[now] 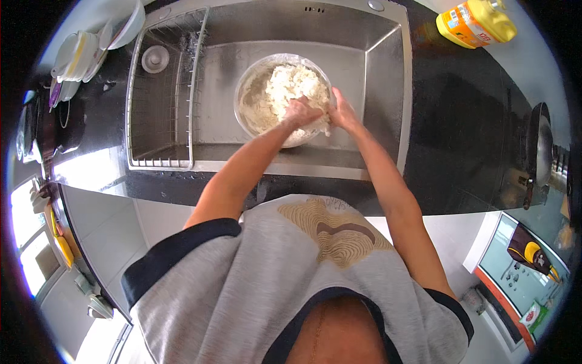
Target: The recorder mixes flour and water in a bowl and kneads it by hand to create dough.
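Observation:
A round metal bowl [239,98] stands in the steel sink, its rim dusted with flour. Inside it lies a shaggy, pale flour dough [293,82], heaped towards the far right, with loose crumbs along the near side. My left hand [302,111] is in the bowl with its fingers curled into the dough, and the fingertips are hidden there. At the bowl's right rim, my right hand [343,113] grips the edge from outside. A bit of dough sticks out over the rim near its fingers.
The steel sink [218,113] surrounds the bowl, with a wire rack [193,91] and a drain [155,59] at its left. Stacked bowls [77,57] stand at the left. A yellow jug [477,22] and a pan [541,145] are on the right of the black countertop [459,118].

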Demonstrator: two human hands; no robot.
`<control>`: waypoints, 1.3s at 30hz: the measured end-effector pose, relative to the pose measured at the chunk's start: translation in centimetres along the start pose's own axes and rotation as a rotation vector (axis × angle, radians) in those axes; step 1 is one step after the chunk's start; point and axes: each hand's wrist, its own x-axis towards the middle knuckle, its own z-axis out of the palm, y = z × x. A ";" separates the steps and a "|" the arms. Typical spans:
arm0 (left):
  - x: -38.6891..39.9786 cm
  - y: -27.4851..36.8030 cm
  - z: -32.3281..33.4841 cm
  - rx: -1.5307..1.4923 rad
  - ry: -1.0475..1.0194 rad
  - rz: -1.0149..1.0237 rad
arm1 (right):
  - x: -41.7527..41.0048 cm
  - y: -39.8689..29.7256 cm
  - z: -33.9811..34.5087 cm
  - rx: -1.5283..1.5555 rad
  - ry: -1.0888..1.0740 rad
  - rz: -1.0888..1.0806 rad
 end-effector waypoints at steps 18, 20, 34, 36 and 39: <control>-0.2 -5.3 -6.5 -0.077 0.226 -0.041 | -0.9 -2.5 -0.6 0.153 -0.074 0.186; -0.4 -4.9 -7.0 0.011 0.119 0.027 | -1.0 -2.0 -0.7 0.123 -0.068 0.157; -0.8 -1.4 -1.5 0.795 -0.240 0.475 | -6.2 -3.3 -7.7 -0.849 -0.183 -0.440; -2.3 -0.2 -2.8 0.830 -0.270 0.401 | -6.3 -3.3 -6.5 -0.548 -0.147 -0.286; -2.8 0.6 -3.6 0.805 -0.156 0.403 | -4.3 -0.1 -2.7 -0.405 0.055 -0.209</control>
